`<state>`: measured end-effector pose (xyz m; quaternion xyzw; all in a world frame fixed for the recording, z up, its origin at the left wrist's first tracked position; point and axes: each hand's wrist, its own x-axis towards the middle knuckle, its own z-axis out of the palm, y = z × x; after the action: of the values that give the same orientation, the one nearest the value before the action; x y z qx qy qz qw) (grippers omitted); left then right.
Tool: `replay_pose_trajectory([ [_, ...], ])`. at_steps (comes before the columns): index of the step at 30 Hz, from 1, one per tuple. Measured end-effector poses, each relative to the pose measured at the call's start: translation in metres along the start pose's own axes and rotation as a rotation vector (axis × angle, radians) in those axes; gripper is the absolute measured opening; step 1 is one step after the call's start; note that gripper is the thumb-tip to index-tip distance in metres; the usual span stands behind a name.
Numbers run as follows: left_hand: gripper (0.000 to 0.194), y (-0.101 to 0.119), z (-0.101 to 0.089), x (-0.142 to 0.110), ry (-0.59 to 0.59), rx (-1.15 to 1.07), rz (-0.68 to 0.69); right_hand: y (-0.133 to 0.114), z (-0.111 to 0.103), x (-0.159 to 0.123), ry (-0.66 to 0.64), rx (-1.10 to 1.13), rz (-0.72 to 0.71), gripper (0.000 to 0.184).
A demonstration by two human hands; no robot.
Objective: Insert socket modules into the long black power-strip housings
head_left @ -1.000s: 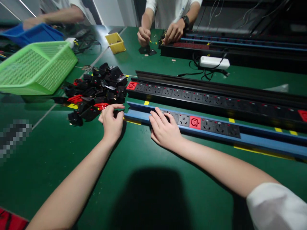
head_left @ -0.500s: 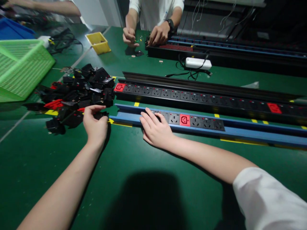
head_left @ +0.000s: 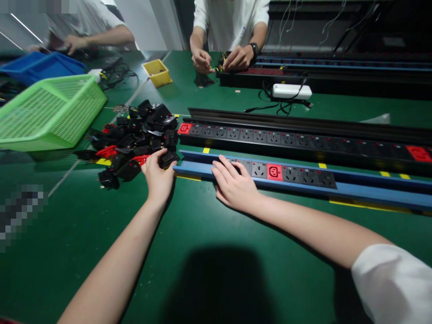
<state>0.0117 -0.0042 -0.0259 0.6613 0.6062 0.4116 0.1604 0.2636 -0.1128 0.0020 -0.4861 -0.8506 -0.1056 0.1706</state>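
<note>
My left hand (head_left: 158, 177) is curled at the right edge of a loose pile of black and red socket modules (head_left: 135, 135). Its thumb and fingers close around a black socket module (head_left: 169, 158), partly covered by the hand. Just right of the thumb begins a blue metal rail (head_left: 195, 169). My right hand (head_left: 236, 183) rests over this rail, fingers stretched and slightly apart, covering the leftmost sockets in it. To the right of that hand, black sockets (head_left: 259, 169) and one red socket (head_left: 274, 172) sit in a row inside the rail.
Behind the blue rail lies a black socket strip (head_left: 259, 135). A green basket (head_left: 54, 112), blue bins (head_left: 54, 67) and a yellow box (head_left: 157, 74) stand at the left. Across the table, another person's hands (head_left: 238, 58) work near a white power strip (head_left: 292, 91). Yellow tape marks the green table.
The view has swung left, so everything appears further right in the picture. Both hands keep nearly the same places by the rail. The co-worker's left-side hand has moved slightly toward the other.
</note>
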Motion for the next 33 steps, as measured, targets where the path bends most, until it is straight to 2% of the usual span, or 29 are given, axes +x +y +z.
replay_pose_trajectory([
  [3,0.053,0.007,0.001,-0.001,0.085,0.063,-0.073,0.000,0.000,0.000,0.000,-0.001,0.001,0.051],
  [7,0.046,0.011,0.002,-0.001,0.111,0.049,-0.051,0.000,0.000,0.000,-0.004,0.000,0.003,0.051],
  [11,0.046,0.012,0.004,0.001,0.177,-0.244,-0.119,-0.001,-0.001,0.000,-0.009,-0.009,0.005,0.051],
  [14,0.048,0.014,0.007,0.003,0.220,-0.432,-0.118,-0.001,-0.001,0.001,-0.010,-0.015,0.001,0.051],
  [16,0.049,0.014,0.009,0.004,0.206,-0.540,-0.130,-0.001,-0.002,0.001,-0.009,-0.012,-0.001,0.051],
  [20,0.048,0.015,0.011,0.005,0.108,-0.714,-0.187,-0.001,-0.002,0.001,-0.002,-0.005,0.001,0.052],
  [25,0.037,0.019,0.007,0.007,0.099,-0.837,-0.280,0.000,-0.001,0.001,-0.003,-0.006,0.003,0.051],
  [28,0.029,0.020,0.006,0.008,0.064,-0.855,-0.293,-0.001,-0.001,0.001,-0.004,-0.011,0.003,0.050],
  [33,0.043,0.017,0.008,0.010,0.093,-0.813,-0.280,-0.001,-0.002,0.000,-0.008,-0.018,0.002,0.050],
])
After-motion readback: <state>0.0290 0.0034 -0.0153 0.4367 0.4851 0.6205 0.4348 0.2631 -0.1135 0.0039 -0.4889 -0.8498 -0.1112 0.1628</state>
